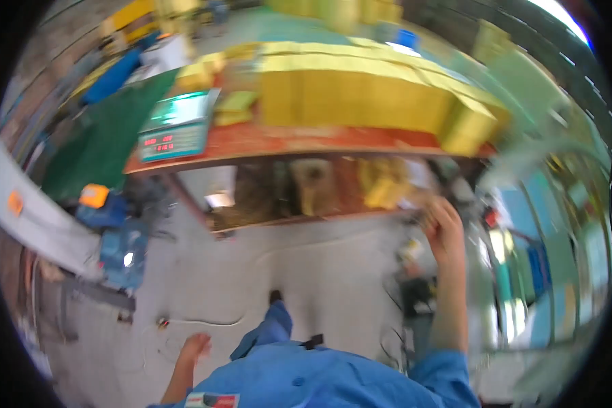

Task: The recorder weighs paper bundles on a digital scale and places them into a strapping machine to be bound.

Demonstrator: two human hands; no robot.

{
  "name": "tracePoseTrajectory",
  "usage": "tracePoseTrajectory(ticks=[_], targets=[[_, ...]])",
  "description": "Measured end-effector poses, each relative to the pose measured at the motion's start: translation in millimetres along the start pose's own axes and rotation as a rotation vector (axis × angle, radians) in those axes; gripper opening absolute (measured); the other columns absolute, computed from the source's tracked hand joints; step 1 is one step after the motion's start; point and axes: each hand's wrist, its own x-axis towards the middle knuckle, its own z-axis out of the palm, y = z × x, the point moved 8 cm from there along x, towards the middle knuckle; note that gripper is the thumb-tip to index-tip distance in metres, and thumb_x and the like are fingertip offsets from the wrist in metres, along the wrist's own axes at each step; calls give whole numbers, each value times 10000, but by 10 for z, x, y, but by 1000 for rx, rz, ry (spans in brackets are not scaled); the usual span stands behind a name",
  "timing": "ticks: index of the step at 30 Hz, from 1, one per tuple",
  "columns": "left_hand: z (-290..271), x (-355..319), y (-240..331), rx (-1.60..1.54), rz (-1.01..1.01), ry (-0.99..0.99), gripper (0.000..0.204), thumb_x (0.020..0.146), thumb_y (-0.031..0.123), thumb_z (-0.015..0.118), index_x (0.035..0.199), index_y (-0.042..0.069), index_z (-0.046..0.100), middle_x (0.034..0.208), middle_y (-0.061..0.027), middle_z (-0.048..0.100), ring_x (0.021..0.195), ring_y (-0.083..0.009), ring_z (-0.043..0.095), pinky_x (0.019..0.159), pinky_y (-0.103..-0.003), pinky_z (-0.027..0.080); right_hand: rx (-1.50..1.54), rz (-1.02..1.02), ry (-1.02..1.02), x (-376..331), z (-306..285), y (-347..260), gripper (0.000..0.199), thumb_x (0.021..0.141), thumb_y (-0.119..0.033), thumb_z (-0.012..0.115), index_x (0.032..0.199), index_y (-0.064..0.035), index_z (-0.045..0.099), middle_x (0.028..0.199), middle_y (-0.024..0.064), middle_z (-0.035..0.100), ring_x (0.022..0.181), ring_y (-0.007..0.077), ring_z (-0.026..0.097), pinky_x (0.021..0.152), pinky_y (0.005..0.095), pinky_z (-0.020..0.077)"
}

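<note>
My right hand (440, 221) is raised out to the right, in front of the right end of a red-topped bench (285, 139). Its fingers are curled in; motion blur hides whatever may be between them. Low at my left side hangs my left hand (196, 345), away from any object and too smeared to read its fingers. Along the bench top stands a long row of yellow boxes (353, 92). A teal digital scale (177, 126) with a lit red display sits at the bench's left end, beside a small yellow stack (236, 107).
Under the bench, a lower shelf holds yellow pieces (386, 192). A blue machine (124, 253) and white panel (47, 224) stand left. A pale cable (207, 321) lies on the floor. Metal racking (551, 258) and dark equipment (417, 296) are on the right.
</note>
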Motion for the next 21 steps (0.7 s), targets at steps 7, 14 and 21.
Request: tracePoseTrajectory(ticks=[7,14,21], targets=[[458,1100,3972,416,703,211,264,904,265,627,941,6,659,767,-74,662,734,-136,613,680,-319,491,248,660,-72,159,1013,2562,93,899,-134,601,827,-85,567,660,10,531,544,126,500,494,254,398],[1289,1717,6697,586,1127,263,204,904,180,630,947,-18,653,914,-124,687,852,-209,652,777,-315,499,414,907,-97,457,1441,3208,71,893,-117,632,878,-49,620,711,37,574,597,160,542,550,299,444],[132,2226,7053,863,1065,608,250,793,184,700,1010,59,693,1184,-161,634,1075,-324,607,910,-403,487,161,807,-198,1477,1520,2855,123,897,-140,624,936,-24,639,708,54,587,611,165,548,572,295,446]])
